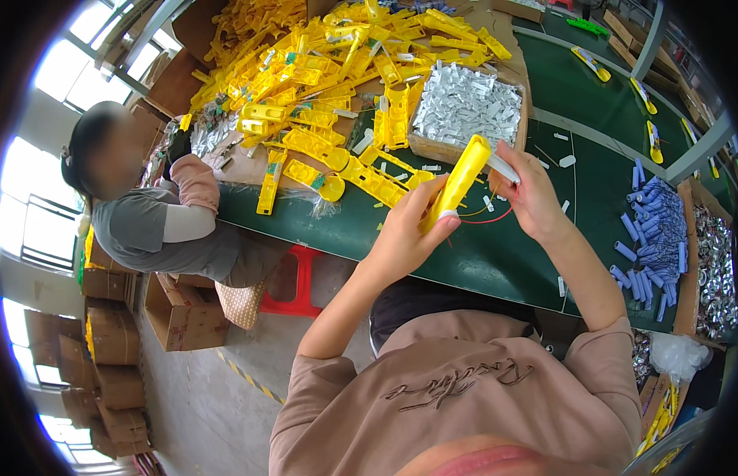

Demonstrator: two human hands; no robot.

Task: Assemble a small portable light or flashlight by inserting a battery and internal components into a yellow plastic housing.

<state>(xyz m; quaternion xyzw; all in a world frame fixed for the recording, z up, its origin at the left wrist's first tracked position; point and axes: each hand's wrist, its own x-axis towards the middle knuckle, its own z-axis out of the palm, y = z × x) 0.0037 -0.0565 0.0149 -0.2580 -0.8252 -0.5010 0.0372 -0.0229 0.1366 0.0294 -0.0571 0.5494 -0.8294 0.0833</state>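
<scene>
My left hand (407, 232) grips a long yellow plastic housing (468, 173), tilted up above the green work table (496, 262). Between the fingers of my right hand (534, 197) is a small white plastic piece (504, 168), close beside the housing's upper end. A thin red wire (496, 219) and a yellow one loop below, between the two hands; where their ends join is hidden. Just beyond the hands, white pieces (468, 103) fill a cardboard box (434, 151). Several more yellow housings (377, 178) lie on the table to the left of it.
A large heap of yellow housings (305, 71) covers the far left. Blue cylindrical cells (646, 230) are piled at right, beside a carton of shiny metal parts (714, 270). Finished-looking yellow pieces (642, 95) lie far right. A co-worker (162, 198) works at left near a red stool (293, 282).
</scene>
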